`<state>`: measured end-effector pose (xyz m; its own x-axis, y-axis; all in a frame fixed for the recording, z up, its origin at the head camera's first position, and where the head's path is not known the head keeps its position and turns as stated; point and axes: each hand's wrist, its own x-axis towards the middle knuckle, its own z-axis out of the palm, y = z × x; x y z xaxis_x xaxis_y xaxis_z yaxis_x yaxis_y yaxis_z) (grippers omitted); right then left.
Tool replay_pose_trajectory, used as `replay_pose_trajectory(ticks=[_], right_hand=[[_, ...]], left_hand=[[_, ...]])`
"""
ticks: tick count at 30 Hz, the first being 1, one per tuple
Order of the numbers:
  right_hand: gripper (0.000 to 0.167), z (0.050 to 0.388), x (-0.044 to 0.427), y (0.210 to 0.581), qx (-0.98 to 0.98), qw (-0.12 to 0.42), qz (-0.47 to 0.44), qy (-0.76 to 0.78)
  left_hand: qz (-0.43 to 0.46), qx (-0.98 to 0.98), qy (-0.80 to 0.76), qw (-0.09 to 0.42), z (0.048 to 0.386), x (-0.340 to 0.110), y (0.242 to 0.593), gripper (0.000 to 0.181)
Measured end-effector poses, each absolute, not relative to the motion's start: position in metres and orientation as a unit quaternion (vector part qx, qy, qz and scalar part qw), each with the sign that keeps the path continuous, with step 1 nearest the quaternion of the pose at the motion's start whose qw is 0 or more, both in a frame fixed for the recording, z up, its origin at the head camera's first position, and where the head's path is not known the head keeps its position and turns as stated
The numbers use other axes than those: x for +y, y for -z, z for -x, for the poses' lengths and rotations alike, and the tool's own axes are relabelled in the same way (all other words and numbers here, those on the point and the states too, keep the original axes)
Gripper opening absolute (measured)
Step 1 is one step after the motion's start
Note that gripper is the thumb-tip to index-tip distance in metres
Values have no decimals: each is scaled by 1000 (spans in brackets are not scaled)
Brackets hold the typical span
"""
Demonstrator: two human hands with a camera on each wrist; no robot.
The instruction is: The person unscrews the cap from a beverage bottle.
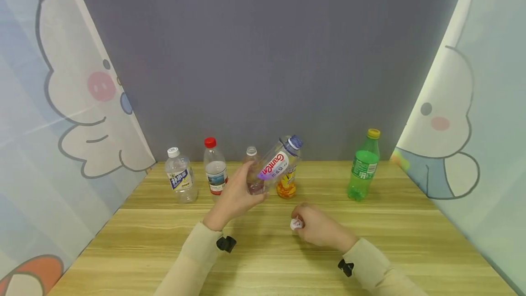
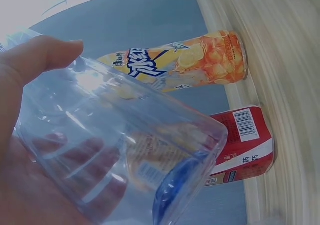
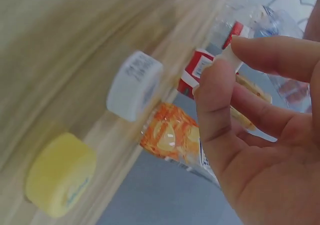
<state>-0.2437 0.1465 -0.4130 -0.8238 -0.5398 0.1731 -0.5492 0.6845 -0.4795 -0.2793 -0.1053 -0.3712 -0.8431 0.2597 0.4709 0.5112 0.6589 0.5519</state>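
Observation:
My left hand [image 1: 236, 195] grips a clear bottle [image 1: 274, 166] with a red and white "Ganten" label, tilted with its blue top to the upper right. In the left wrist view, a blue patch shows at the lower end of this bottle [image 2: 125, 130]. Lower and to the right, my right hand [image 1: 322, 229] pinches a small white cap [image 1: 297, 224] between thumb and fingertip. Below that hand, a white cap [image 3: 134, 87] and a yellow cap [image 3: 60, 175] lie on the table, hidden in the head view.
Behind the hands stand an orange-labelled drink bottle [image 1: 286, 188] and a red-labelled container [image 2: 245, 145]. To the left are a red-capped bottle [image 1: 215, 172] and a white-capped bottle [image 1: 181, 177]. A green bottle [image 1: 363, 166] with a yellow cap stands at the right.

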Motion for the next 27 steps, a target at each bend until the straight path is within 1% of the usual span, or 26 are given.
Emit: replay_pose_trajectory(ticks=[3, 7, 11, 16, 23, 27], right_hand=[[22, 242, 143, 416, -918, 9, -307, -252], [22, 240, 139, 419, -923, -11, -302, -236], [24, 238, 137, 421, -930, -28, -295, -219], [25, 237, 136, 423, -931, -34, -299, -206], [21, 237, 136, 426, -928, -41, -307, -206], [21, 237, 137, 427, -931, -46, -299, -205]], left_hand=[[209, -893, 359, 175, 279, -105, 372, 92], [198, -893, 368, 168, 278, -105, 372, 93], [201, -889, 379, 162, 280, -105, 374, 94], [205, -873, 416, 147, 282, -105, 377, 92], [185, -872, 421, 165, 283, -103, 379, 88], [187, -870, 426, 164, 284, -102, 378, 87]])
